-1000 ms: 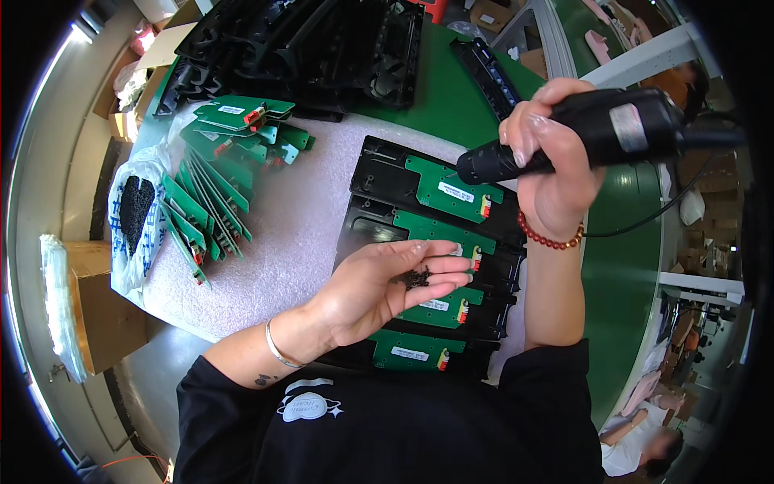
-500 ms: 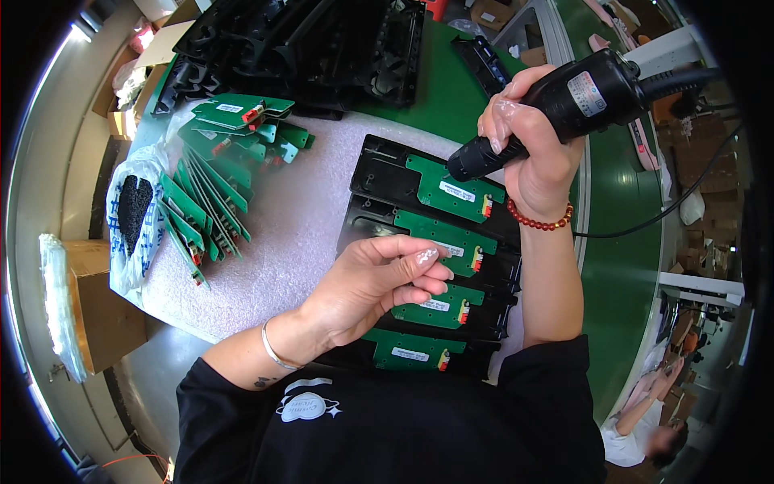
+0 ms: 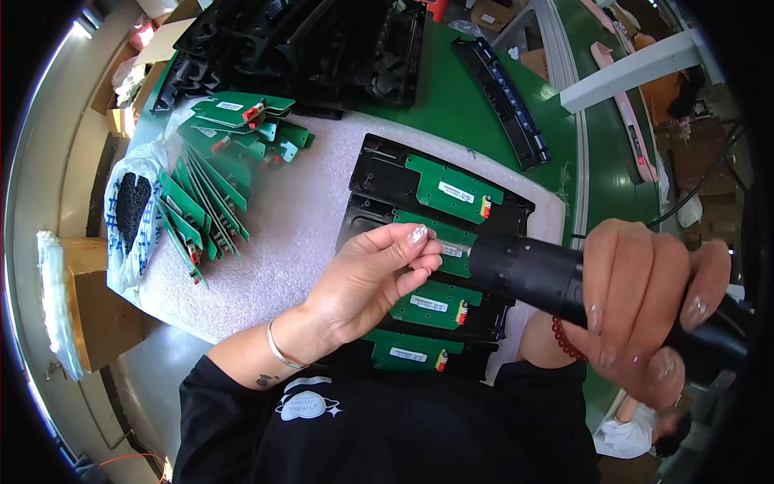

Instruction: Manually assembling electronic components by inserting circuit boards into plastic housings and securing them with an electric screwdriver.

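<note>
The right hand [image 3: 645,310] is wrapped around the body of a black electric screwdriver [image 3: 532,270], fingers curled over the top of the barrel, with the tool lying almost level and its nose pointing toward the left hand [image 3: 367,282]. The left hand has its thumb and fingertips pinched together right at the tool's tip, where a thin metal bit shows; whether a screw sits between the fingers is too small to tell. Both hands hover above a row of four black plastic housings [image 3: 387,173] lying side by side on a sheet of white foam [image 3: 274,234], each housing carrying a green circuit board [image 3: 451,189] with a white label and a small orange part at one end. The foam covers part of a green desk [image 3: 451,105]. To the left on the foam lies a fanned heap of loose green boards [image 3: 210,189], and beside it a clear bag of small black screws [image 3: 129,210]. More black plastic parts [image 3: 298,44] are piled at the far side of the desk, and a long black strip [image 3: 500,101] lies near them.
</note>
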A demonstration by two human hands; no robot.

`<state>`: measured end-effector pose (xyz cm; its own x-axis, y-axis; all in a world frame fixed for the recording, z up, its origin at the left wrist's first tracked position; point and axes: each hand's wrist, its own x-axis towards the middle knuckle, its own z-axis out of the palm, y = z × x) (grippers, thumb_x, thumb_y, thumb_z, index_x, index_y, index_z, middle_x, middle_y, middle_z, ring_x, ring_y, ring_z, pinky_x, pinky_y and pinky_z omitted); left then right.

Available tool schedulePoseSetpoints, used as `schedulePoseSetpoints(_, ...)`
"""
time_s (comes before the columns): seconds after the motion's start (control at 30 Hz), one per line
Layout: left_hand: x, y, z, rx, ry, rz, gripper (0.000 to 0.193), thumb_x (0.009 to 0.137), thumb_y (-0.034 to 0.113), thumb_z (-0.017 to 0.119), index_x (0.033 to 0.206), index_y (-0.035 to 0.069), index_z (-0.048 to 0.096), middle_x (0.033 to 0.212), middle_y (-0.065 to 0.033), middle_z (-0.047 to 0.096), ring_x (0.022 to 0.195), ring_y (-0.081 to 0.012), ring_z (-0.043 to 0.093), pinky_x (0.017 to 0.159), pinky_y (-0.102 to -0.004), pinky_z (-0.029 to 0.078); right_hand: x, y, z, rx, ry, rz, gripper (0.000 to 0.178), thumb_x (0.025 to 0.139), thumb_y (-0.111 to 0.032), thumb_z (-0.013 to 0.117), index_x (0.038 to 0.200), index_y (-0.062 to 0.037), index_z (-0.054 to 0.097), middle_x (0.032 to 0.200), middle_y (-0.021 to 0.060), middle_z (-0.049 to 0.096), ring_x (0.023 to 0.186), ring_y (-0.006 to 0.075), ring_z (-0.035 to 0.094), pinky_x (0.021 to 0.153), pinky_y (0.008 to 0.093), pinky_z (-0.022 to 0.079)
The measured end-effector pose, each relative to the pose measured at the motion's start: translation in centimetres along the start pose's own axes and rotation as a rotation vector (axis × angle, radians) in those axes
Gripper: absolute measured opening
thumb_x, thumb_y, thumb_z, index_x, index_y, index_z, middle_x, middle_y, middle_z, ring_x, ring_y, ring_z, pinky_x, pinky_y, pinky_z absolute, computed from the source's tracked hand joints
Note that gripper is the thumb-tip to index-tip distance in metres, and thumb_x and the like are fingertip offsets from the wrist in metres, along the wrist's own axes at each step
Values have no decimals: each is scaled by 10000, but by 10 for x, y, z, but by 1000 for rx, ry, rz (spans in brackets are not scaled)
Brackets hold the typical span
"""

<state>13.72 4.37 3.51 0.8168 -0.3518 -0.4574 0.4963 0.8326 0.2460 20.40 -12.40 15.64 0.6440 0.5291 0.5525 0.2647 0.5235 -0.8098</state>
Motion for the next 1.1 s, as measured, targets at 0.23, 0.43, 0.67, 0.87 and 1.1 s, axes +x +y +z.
schedulePoseSetpoints(0.23, 2, -6, -7, -7, -135, -26, 147, 867, 168, 540, 932, 41, 577, 843, -34, 617, 762, -83, 601, 689, -188, 523, -5, 4, 5, -19, -61, -54, 344, 630, -26, 634, 869, -105, 401, 606, -10, 553, 504, 64, 538, 556, 183, 457)
schedulePoseSetpoints(0.43, -3, -4, 19, -99, -105, -204, 317, 908, 233, 457, 1075, -34, 497, 1012, -142, 582, 877, -175, 599, 753, -210, 511, -5, 15, 2, -60, 7, 0, 304, 659, -26, 599, 892, -75, 408, 607, -1, 511, 496, 83, 495, 547, 233, 405)
schedulePoseSetpoints(0.67, -6, -10, -1, 6, -84, -241, 377, 940, 222, 377, 1151, -87, 421, 1122, -216, 525, 1004, -249, 563, 858, -269, 484, 8, 84, -26, -202, 214, 60, 261, 713, -56, 482, 960, 1, 417, 610, 45, 440, 489, 116, 416, 542, 275, 349)
schedulePoseSetpoints(0.87, -8, -4, -6, 191, -130, -243, 331, 945, 181, 364, 1148, -68, 440, 1058, -177, 566, 966, -222, 581, 848, -292, 488, 13, 94, -30, -81, 255, 62, 194, 695, 35, 530, 881, 32, 475, 636, 66, 510, 485, 112, 496, 512, 270, 455)
schedulePoseSetpoints(1.1, -9, -2, -7, 207, -61, -130, 282, 949, 190, 361, 1083, -27, 480, 944, -143, 601, 850, -165, 600, 749, -256, 500, 16, 96, -27, -218, 200, 155, 163, 716, -48, 493, 864, 0, 441, 618, 61, 454, 490, 118, 422, 524, 261, 358)
